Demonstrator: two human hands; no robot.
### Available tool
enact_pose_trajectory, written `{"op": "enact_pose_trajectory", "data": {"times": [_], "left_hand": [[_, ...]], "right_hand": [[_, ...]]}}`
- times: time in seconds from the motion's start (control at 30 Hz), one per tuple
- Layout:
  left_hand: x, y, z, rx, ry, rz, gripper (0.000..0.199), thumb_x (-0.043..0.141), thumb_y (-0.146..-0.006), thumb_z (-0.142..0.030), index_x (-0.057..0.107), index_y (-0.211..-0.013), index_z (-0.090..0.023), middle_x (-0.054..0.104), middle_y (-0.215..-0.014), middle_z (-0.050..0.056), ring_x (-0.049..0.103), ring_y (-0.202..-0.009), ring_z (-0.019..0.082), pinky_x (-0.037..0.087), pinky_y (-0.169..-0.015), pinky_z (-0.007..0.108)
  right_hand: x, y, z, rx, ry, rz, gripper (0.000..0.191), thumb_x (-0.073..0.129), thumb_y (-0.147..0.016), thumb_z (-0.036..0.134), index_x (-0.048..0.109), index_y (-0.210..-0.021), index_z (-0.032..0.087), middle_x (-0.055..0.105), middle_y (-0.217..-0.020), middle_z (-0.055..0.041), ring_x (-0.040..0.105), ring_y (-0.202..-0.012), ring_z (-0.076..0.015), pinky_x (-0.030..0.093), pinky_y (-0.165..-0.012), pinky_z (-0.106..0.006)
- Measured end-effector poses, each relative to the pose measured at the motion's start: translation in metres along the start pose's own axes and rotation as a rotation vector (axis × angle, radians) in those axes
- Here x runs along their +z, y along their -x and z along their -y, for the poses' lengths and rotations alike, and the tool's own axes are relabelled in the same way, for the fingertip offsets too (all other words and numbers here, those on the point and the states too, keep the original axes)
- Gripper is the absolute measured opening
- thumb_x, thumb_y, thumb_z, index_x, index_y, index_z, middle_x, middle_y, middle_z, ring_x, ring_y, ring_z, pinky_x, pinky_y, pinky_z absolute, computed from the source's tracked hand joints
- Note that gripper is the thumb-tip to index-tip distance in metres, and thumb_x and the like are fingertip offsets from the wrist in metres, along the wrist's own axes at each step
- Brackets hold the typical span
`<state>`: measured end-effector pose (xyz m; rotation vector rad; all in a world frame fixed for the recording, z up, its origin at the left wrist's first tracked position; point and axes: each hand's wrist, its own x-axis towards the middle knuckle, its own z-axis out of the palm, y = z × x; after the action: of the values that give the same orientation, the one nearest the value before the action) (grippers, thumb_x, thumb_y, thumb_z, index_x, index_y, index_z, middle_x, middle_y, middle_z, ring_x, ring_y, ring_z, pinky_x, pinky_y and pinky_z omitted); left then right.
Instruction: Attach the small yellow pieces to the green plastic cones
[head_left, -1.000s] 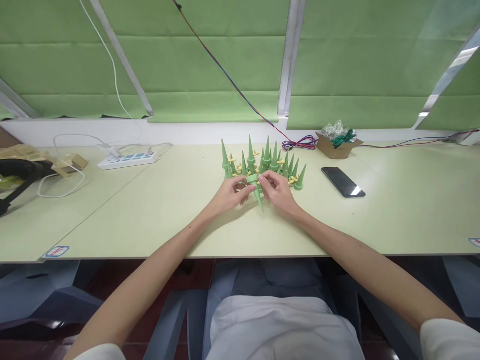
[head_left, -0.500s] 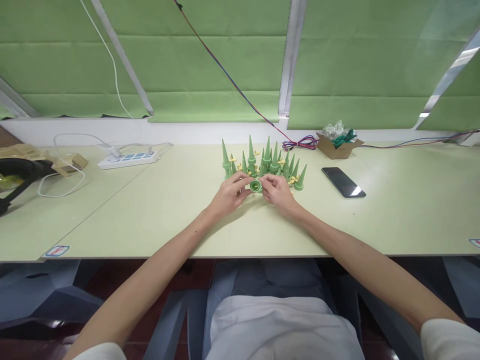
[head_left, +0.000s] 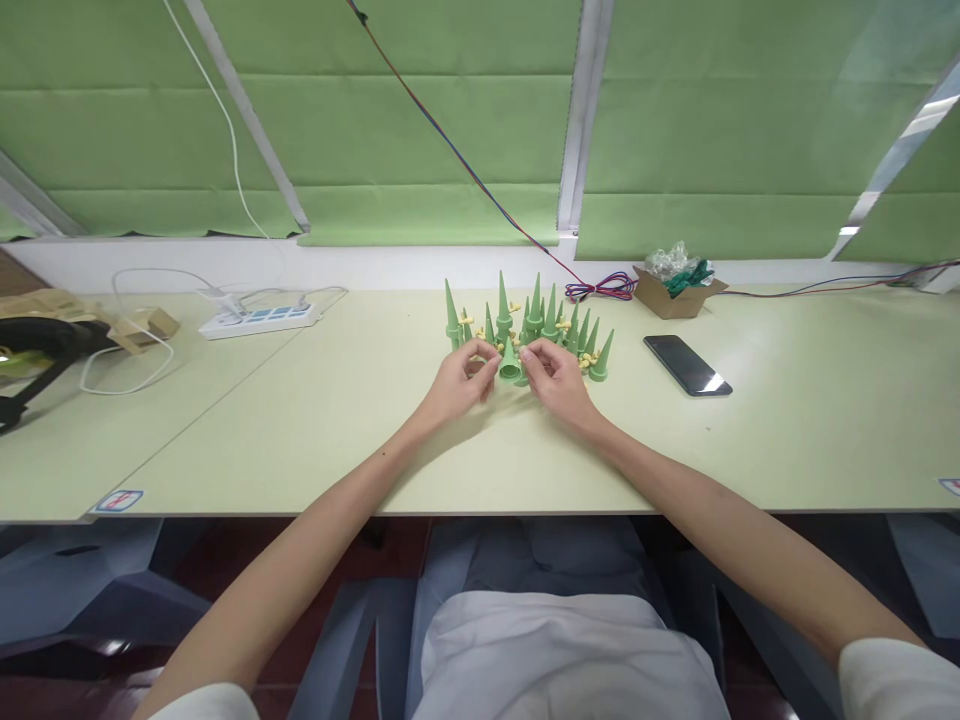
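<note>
A green cone (head_left: 510, 364) shows its hollow base toward me, between my two hands. My right hand (head_left: 556, 380) has thumb and forefinger pinched at the cone's right side. My left hand (head_left: 459, 382) is at its left, thumb and forefinger closed together a little apart from the cone; whether something small is between them is too small to tell. Just behind my hands stand several upright green cones (head_left: 535, 308) with small yellow pieces (head_left: 562, 325) among them.
A black phone (head_left: 687, 364) lies right of the cones on the table (head_left: 300, 440). Behind it sits a cardboard box (head_left: 670, 299) with plastic and green material. A bundled cable (head_left: 600, 287) lies near the wall. At the left are a power strip (head_left: 259, 319) and wooden pieces.
My left hand has come off the cone and shifted slightly left. The cone has tilted, so its pointed body now shows above its open base. My right hand has barely moved.
</note>
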<state>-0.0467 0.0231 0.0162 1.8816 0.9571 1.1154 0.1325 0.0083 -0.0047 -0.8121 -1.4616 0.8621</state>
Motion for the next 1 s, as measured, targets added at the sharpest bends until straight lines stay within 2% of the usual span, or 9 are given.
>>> {"op": "enact_pose_trajectory", "data": {"times": [0.1, 0.17, 0.27, 0.37, 0.5, 0.7, 0.83, 1.0], "left_hand": [[-0.003, -0.001, -0.003, -0.147, 0.250, 0.145, 0.040, 0.063, -0.089, -0.056, 0.058, -0.085, -0.016, 0.051, -0.074, 0.001, 0.058, -0.059, 0.012, 0.048, -0.048, 0.025], [-0.005, -0.001, -0.005, -0.219, 0.360, 0.224, 0.042, 0.066, -0.086, -0.057, 0.059, -0.082, -0.016, 0.049, -0.073, 0.001, 0.058, -0.060, 0.012, 0.048, -0.047, 0.025], [-0.006, 0.000, -0.006, -0.274, 0.441, 0.272, 0.039, 0.073, -0.082, -0.053, 0.060, -0.080, -0.016, 0.045, -0.066, -0.001, 0.057, -0.058, 0.012, 0.047, -0.047, 0.025], [-0.007, 0.001, -0.005, -0.276, 0.465, 0.286, 0.037, 0.077, -0.080, -0.049, 0.061, -0.079, -0.016, 0.048, -0.068, -0.002, 0.056, -0.056, 0.010, 0.048, -0.050, 0.025], [-0.008, 0.001, -0.003, -0.219, 0.386, 0.263, 0.037, 0.076, -0.080, -0.050, 0.062, -0.081, -0.016, 0.055, -0.076, 0.000, 0.055, -0.055, 0.009, 0.049, -0.053, 0.026], [-0.010, 0.003, -0.006, -0.060, 0.068, 0.251, 0.038, 0.068, -0.085, -0.054, 0.064, -0.085, -0.016, 0.059, -0.067, -0.001, 0.056, -0.056, 0.012, 0.049, -0.059, 0.028], [-0.009, 0.005, -0.011, -0.025, -0.049, 0.197, 0.033, 0.067, -0.086, -0.049, 0.063, -0.080, -0.017, 0.057, -0.059, -0.002, 0.053, -0.051, 0.012, 0.043, -0.054, 0.026], [-0.004, 0.007, -0.013, 0.008, -0.091, 0.126, 0.033, 0.066, -0.086, -0.047, 0.057, -0.073, -0.018, 0.051, -0.052, -0.003, 0.046, -0.047, 0.010, 0.037, -0.050, 0.025]], "right_hand": [[0.000, 0.003, 0.004, -0.037, 0.054, 0.015, 0.033, 0.057, -0.093, 0.052, 0.057, -0.082, 0.022, 0.046, -0.066, 0.0024, 0.039, -0.057, -0.0122, 0.031, -0.053, -0.027], [0.000, 0.004, 0.006, -0.065, 0.096, 0.027, 0.033, 0.056, -0.094, 0.052, 0.057, -0.082, 0.022, 0.047, -0.068, 0.0018, 0.039, -0.059, -0.0127, 0.031, -0.055, -0.027], [0.000, 0.005, 0.007, -0.090, 0.135, 0.058, 0.032, 0.054, -0.095, 0.050, 0.058, -0.082, 0.022, 0.048, -0.070, 0.0011, 0.040, -0.061, -0.0131, 0.031, -0.057, -0.027], [0.000, 0.006, 0.006, -0.094, 0.148, 0.079, 0.029, 0.054, -0.096, 0.047, 0.059, -0.083, 0.021, 0.049, -0.071, 0.0012, 0.039, -0.062, -0.0130, 0.030, -0.057, -0.027], [0.000, 0.006, 0.005, -0.097, 0.161, 0.091, 0.028, 0.053, -0.097, 0.045, 0.059, -0.082, 0.021, 0.049, -0.072, 0.0011, 0.040, -0.063, -0.0132, 0.029, -0.057, -0.027], [0.001, 0.007, 0.003, -0.073, 0.152, 0.073, 0.030, 0.054, -0.095, 0.046, 0.058, -0.079, 0.021, 0.050, -0.071, 0.0010, 0.042, -0.064, -0.0136, 0.029, -0.057, -0.027], [0.004, 0.006, 0.001, -0.037, 0.116, 0.061, 0.031, 0.055, -0.094, 0.047, 0.056, -0.077, 0.021, 0.048, -0.068, 0.0014, 0.042, -0.063, -0.0137, 0.029, -0.056, -0.027], [0.004, 0.005, -0.003, 0.031, 0.049, 0.057, 0.031, 0.058, -0.093, 0.048, 0.054, -0.076, 0.022, 0.045, -0.063, 0.0028, 0.038, -0.056, -0.0124, 0.026, -0.051, -0.026]]}}
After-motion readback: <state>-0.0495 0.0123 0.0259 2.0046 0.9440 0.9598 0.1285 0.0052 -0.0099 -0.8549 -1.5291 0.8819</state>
